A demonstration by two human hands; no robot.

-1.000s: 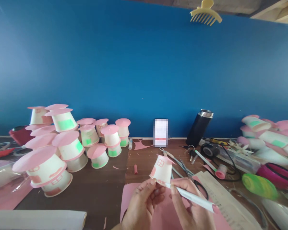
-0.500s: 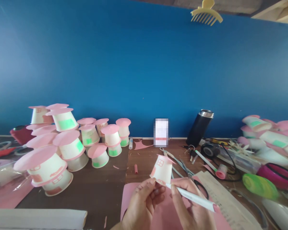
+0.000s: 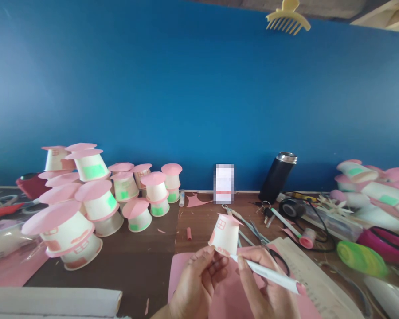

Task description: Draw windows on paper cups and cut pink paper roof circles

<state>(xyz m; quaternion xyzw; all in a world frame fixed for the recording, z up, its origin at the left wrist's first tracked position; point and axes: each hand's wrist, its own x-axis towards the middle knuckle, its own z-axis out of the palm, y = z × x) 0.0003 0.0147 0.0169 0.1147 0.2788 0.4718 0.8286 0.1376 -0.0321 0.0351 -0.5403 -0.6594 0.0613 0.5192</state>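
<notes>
My left hand (image 3: 199, 279) pinches the lower rim of a white paper cup (image 3: 225, 235), which stands upside down with a pink paper top and a pink window drawn on its side. A white marker pen (image 3: 272, 275) with a pink end is gripped in my right hand (image 3: 264, 283). Its tip meets the cup near the bottom rim, where small pink marks show. Beneath both hands lies pink paper (image 3: 228, 292). Just behind the cup are grey-handled pliers (image 3: 241, 217) and scissors (image 3: 257, 232), partly hidden.
Stacked pink-topped paper cups (image 3: 66, 230) fill the left side; more cups (image 3: 382, 190) lie at the right. A black flask (image 3: 277, 177) leans on the blue wall beside a blurred phone-like panel (image 3: 224, 184). Keys (image 3: 266, 212), black tape (image 3: 291, 208) and a pink marker cap (image 3: 307, 238) lie right.
The whole view has shifted very slightly. Both hands, the cup and the marker keep almost the same position, with the tip still at the cup's rim.
</notes>
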